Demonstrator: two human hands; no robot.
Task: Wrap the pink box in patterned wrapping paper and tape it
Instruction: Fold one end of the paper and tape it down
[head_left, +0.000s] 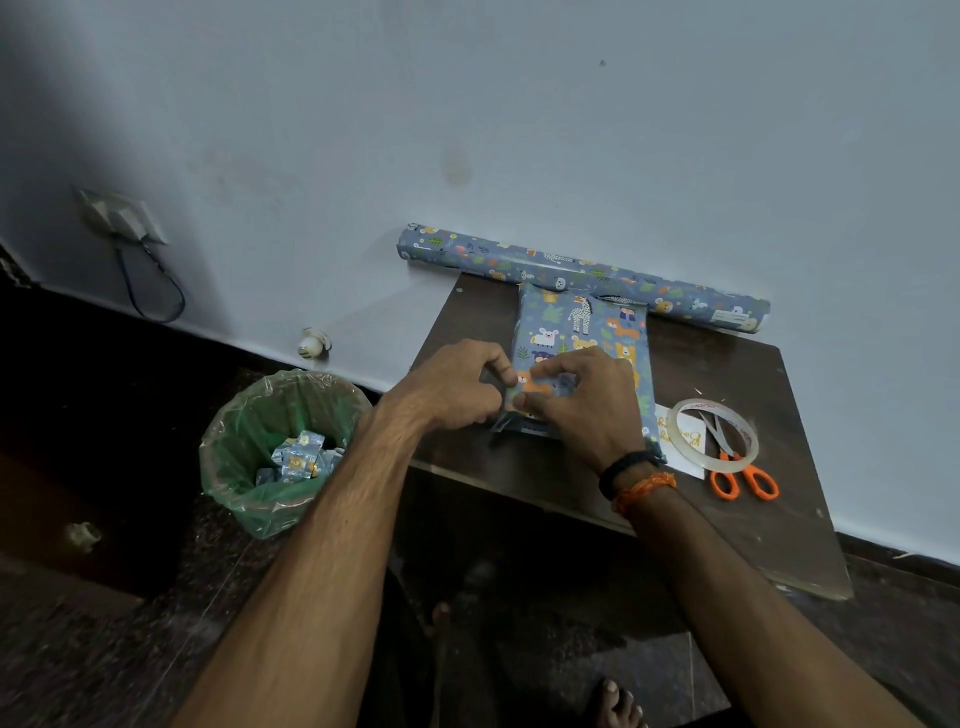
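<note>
The wrapped box (582, 358) is set on the table (727, 384), in front of the paper roll (576, 273) laid along the wall. To its right, the tape roll (714, 435) is laid over the scissors (740, 470). A bin (270, 441) is placed on the floor, left of the table.

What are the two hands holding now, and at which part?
Both the left hand and the right hand pinch the folded paper flap at the near end of the wrapped box. Whether tape is between the fingers cannot be told.
</note>
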